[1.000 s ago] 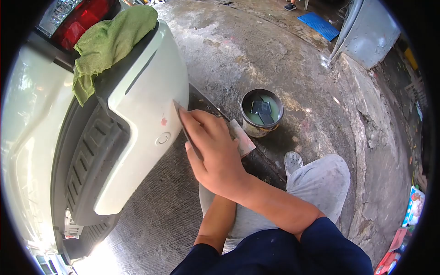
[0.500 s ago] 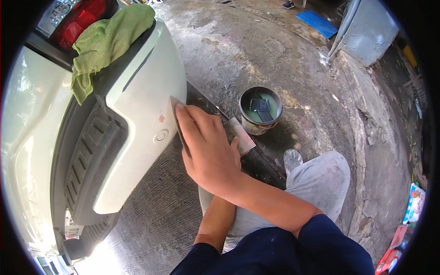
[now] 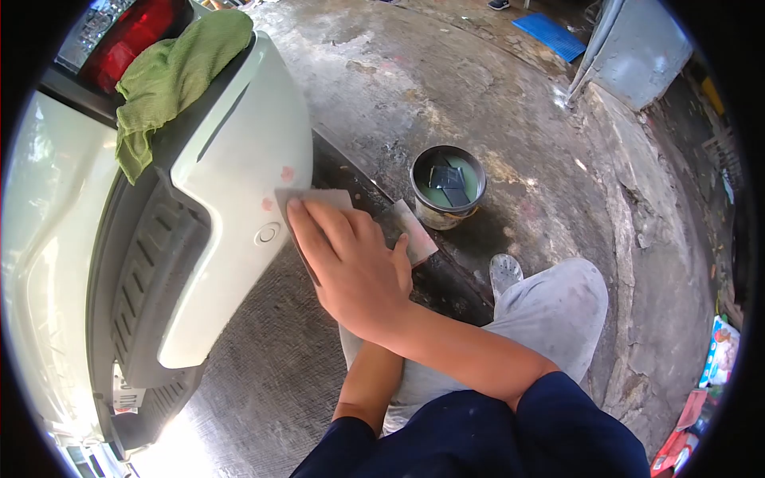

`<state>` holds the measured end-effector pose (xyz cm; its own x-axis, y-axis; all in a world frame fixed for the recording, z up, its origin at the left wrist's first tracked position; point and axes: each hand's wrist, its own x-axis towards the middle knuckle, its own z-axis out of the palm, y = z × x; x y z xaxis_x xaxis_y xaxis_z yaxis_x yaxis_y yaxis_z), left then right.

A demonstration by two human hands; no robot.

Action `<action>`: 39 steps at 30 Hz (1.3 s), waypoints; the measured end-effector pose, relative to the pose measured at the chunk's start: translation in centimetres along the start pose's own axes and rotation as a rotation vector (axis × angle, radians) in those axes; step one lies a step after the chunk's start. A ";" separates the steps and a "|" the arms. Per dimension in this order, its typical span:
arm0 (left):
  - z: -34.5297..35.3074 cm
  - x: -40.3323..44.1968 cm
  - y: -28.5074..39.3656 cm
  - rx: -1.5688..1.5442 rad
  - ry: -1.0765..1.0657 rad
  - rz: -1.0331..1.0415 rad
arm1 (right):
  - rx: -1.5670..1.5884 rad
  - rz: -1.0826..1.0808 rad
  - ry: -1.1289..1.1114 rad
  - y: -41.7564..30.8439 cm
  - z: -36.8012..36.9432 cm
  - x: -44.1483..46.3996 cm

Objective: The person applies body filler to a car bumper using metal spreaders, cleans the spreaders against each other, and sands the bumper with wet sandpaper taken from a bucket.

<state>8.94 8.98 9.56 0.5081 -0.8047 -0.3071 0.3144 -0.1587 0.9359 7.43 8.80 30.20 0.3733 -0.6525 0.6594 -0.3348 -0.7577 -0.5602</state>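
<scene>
Pressed to the white bumper (image 3: 239, 151), my right hand (image 3: 351, 271) is closed on a grey-brown abrasive sheet (image 3: 325, 196). The sheet shows beyond my fingertips and along the hand's left side. Two small reddish spots and a round cap (image 3: 267, 233) lie near it on the bumper. My left hand (image 3: 404, 267) is mostly hidden behind the right one. One of its fingers shows against a pale, pink-stained flat piece (image 3: 416, 235), which it appears to grip. A bucket (image 3: 411, 182) of cloudy liquid with dark flat pieces inside stands just beyond.
A green cloth (image 3: 179, 76) hangs over the car's top edge beside a red tail light (image 3: 131, 44). A blue mat (image 3: 548, 37) lies farther back, near a grey metal panel (image 3: 641, 56). Another person's shoe (image 3: 499, 5) shows at the top edge.
My right hand has shifted slightly left and down in view. Its sheet has turned to show a broader face, and a second reddish spot is visible. The view has shifted a little.
</scene>
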 end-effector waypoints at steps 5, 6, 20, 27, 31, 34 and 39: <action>-0.4 -0.5 0.9 0.355 -0.114 0.300 | -0.191 0.065 -0.136 4.3 -8.0 -1.9; 0.2 -1.6 4.3 0.279 -0.140 0.189 | -0.199 0.097 -0.132 5.6 -10.1 -2.3; 4.0 -5.7 14.8 0.084 -0.041 0.404 | -0.476 0.083 -0.302 9.6 -14.8 -9.3; 4.4 -6.5 14.8 0.103 -0.037 0.455 | -0.464 0.074 -0.337 9.8 -14.6 -9.5; 4.8 -5.6 14.4 -0.072 0.027 0.498 | -0.348 0.104 -0.388 9.6 -14.8 -9.8; 3.9 -3.7 12.8 0.192 0.110 0.493 | -0.126 0.194 -0.256 7.7 -14.0 -7.5; 0.8 -0.6 1.2 0.370 0.045 0.344 | 0.231 0.121 -0.061 3.8 -7.7 -2.4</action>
<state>8.31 8.82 10.98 0.5688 -0.8219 0.0302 -0.1782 -0.0874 0.9801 -1.41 7.59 30.42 0.3967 -0.7327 0.5530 -0.1763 -0.6520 -0.7374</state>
